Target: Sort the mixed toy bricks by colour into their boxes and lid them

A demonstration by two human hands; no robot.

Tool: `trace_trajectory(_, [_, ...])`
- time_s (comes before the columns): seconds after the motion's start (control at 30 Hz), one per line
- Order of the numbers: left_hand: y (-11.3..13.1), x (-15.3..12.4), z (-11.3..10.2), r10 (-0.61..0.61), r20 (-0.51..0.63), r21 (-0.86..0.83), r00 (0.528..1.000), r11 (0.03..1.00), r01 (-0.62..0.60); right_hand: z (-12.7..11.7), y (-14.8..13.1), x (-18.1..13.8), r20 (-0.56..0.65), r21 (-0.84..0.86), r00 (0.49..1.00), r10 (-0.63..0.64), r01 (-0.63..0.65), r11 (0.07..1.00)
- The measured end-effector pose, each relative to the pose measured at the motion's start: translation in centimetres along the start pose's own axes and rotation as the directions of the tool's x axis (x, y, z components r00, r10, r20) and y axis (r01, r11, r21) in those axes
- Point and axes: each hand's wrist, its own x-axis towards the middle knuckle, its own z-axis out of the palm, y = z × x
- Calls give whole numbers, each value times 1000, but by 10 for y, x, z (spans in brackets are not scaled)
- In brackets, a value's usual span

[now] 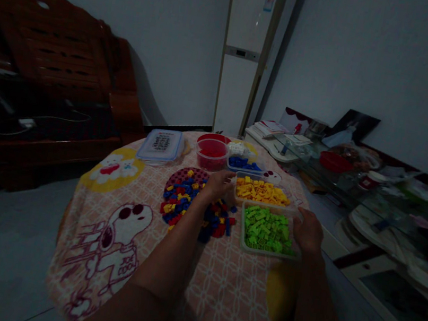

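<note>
My left hand [219, 185] grips the left side of a clear plastic container of yellow building bricks [261, 190]. My right hand [309, 230] has its fingers closed at the right side, where that container meets a nearer one of green building bricks [268, 230]; which rim it holds I cannot tell for sure. Under and beside my left forearm lies a loose pile of mixed building bricks [180, 198] in red, blue and yellow, partly hidden by the arm.
Behind stand a tub of red bricks [211, 155], a container of blue bricks [244, 164], some white bricks [239, 148] and a blue-rimmed lidded box [160, 145]. A patterned cloth [219, 290] covers the round table. A cluttered glass-topped cabinet [339, 184] is at right, a wooden bench [59, 67] at left.
</note>
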Motion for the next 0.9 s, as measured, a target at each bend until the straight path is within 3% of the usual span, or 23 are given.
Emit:
trace_trajectory(0.17, [-30, -9, -48, -112, -275, 351, 955, 913, 208, 0, 0, -1, 4, -2, 1000, 14, -14, 1000])
trace_trajectory(0.27, [-44, -15, -64, -216, -284, 460, 934, 824, 331, -1, 0, 0, 30, -2, 999, 17, -17, 1000])
trace_trajectory(0.47, [-55, -14, -59, -258, -165, 555, 952, 774, 306, 0, 1, 0, -11, 8, 1000, 5, -5, 1000])
trace_trajectory(0.9, [-41, -11, -54, -281, -198, 497, 939, 797, 343, -5, -3, 0, 47, -34, 998, 29, -27, 999])
